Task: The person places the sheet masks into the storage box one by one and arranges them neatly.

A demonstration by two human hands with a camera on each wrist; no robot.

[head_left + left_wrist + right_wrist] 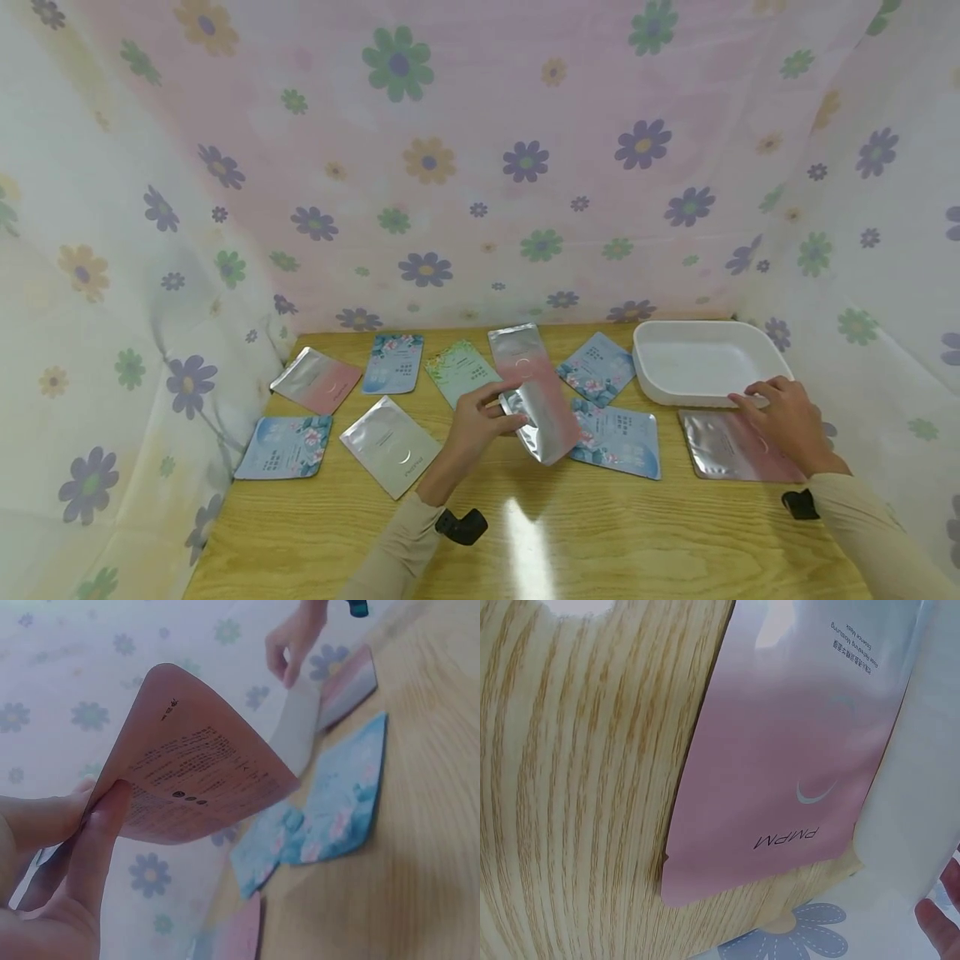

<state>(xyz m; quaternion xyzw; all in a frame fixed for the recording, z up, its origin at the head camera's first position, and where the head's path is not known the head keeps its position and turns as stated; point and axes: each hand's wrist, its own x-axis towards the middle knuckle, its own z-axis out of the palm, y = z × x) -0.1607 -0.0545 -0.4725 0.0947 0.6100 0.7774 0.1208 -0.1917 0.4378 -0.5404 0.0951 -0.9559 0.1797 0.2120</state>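
My left hand [480, 417] pinches a pink-and-silver face mask packet [551, 417] by its edge, thumb on one side and fingers on the other. The packet is raised and tilted; its printed pink back [187, 765] shows in the left wrist view. Behind it lies another pink-and-silver packet [516, 343], partly covered in the head view. At the right, my right hand [791, 421] grips the front right rim of a white plastic tray [690, 398]. Below that hand, a flat pink-and-silver packet [757, 787] lies beside the tray, partly hidden by the hand in the head view.
Blue floral packets [615, 442] lie between the held packet and the tray. Further left are a green packet [457, 367], a pale silver packet [390, 450], a pink packet [318, 379] and more blue ones [285, 447]. A flowered cloth [480, 167] walls the wooden table [600, 533].
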